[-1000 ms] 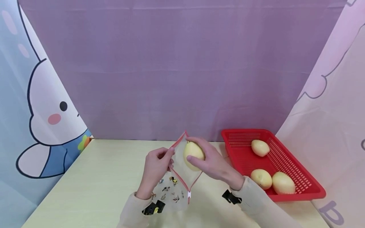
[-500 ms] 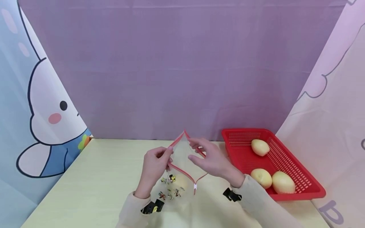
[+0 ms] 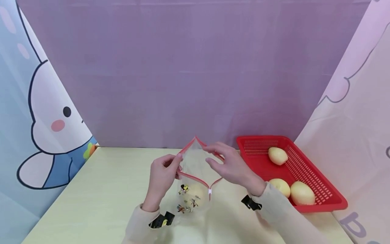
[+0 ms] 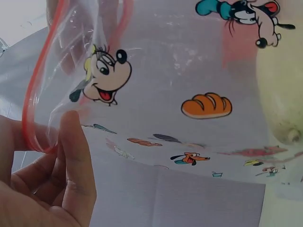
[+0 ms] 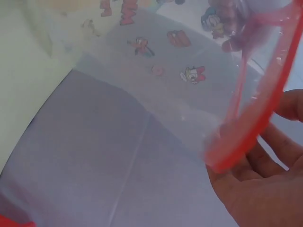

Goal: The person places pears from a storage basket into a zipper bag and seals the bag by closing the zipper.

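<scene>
A clear zip bag (image 3: 193,177) with a red zip edge and cartoon prints hangs with its mouth spread. Low inside it is a pale yellow pear (image 3: 195,195), showing through the plastic; in the left wrist view the pear (image 4: 279,80) is at the right side. My left hand (image 3: 163,178) pinches the bag's left edge between thumb and fingers. At the opposite edge is my right hand (image 3: 233,166), its fingertips right at the red rim and its thumb held apart. A white slider (image 3: 210,191) sits at the near corner of the zip.
A red plastic basket (image 3: 330,193) stands on the right of the pale table (image 3: 115,196), with a pear (image 3: 278,156) at its back and two more near the front. A purple cloth (image 3: 195,74) rises behind the table; printed cloths flank both sides.
One second ago my right hand held the pear at the bag's mouth. It has let go, and the pear is now down in the bag. The mouth has spread wider as my right hand shifted right.
</scene>
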Available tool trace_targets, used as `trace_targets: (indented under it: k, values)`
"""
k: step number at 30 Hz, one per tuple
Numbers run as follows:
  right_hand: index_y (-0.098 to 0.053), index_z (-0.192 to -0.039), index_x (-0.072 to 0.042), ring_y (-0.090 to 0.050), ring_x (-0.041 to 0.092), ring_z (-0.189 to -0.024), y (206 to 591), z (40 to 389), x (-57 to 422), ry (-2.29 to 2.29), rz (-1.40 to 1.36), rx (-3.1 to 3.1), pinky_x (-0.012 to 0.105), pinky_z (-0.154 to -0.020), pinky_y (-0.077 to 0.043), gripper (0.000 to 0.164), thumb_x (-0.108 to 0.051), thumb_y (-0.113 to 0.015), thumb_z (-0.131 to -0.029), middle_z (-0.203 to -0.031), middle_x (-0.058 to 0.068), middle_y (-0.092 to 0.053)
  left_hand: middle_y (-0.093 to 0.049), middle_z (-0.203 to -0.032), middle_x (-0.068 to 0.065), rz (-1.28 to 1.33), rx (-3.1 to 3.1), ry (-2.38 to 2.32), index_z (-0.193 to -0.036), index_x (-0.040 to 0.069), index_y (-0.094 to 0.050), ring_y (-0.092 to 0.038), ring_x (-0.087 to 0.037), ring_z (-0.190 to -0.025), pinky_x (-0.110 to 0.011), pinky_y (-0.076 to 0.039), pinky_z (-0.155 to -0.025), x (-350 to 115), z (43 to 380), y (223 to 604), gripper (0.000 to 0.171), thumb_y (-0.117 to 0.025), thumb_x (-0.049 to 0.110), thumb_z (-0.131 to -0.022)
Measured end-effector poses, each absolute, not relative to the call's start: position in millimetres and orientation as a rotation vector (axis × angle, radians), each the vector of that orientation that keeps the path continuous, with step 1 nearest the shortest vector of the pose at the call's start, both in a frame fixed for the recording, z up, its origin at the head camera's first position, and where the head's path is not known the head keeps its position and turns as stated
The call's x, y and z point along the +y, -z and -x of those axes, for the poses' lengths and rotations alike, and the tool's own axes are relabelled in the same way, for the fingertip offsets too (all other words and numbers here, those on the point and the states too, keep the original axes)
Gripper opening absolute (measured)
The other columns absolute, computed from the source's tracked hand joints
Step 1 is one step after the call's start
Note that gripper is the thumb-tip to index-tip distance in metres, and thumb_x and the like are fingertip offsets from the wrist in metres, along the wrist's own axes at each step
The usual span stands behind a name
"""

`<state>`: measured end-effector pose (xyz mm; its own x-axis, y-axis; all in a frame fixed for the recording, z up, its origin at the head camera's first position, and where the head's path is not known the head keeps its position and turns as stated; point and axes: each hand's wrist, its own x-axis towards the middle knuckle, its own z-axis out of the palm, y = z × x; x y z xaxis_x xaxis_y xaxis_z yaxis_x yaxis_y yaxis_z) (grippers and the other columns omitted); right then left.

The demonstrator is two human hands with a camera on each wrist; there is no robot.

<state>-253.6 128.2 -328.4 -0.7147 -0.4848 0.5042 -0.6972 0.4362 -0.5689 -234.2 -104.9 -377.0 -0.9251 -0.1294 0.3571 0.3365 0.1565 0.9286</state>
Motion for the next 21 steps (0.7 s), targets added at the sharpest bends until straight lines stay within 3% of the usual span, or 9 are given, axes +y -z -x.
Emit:
trace_targets:
  k: [9, 15, 21]
  values:
    - [-0.072, -0.121, -0.009, -0.066, 0.022, -0.107, 323.6, 256.7, 141.8, -0.967, -1.095, -2.465, 0.042, -0.09, -0.059, 0.031, -0.009, -0.076, -0.09, -0.121, 0.003, -0.068, -0.063, -0.065, -0.009, 0.169, -2.101, 1.839, -0.086, 0.003, -0.076, -0.06, -0.02, -0.045, -0.035, -0.058, -0.048, -103.5, 238.5, 381.4, 0.027, -0.069, 0.026, -0.1]
    - [-0.071, -0.119, -0.01, -0.062, 0.022, -0.11, 319.5, 255.7, 149.8, -0.757, -1.083, -2.561, 0.043, -0.093, -0.057, 0.028, -0.012, -0.075, -0.091, -0.12, 0.003, -0.067, -0.064, -0.066, -0.01, 0.165, -2.109, 1.863, -0.087, 0.003, -0.076, -0.06, -0.02, -0.046, -0.031, -0.058, -0.048, -105.7, 239.1, 380.3, 0.028, -0.069, 0.027, -0.1]
    - [-0.065, -0.13, -0.007, -0.061, 0.026, -0.112, 321.6, 255.5, 161.6, -0.501, -0.943, -2.694, 0.046, -0.093, -0.056, 0.042, -0.017, -0.076, -0.09, -0.124, 0.007, -0.064, -0.064, -0.066, -0.01, 0.151, -2.114, 1.885, -0.088, -0.001, -0.075, -0.06, -0.019, -0.045, -0.03, -0.058, -0.049, -106.7, 238.5, 379.6, 0.031, -0.068, 0.026, -0.1]
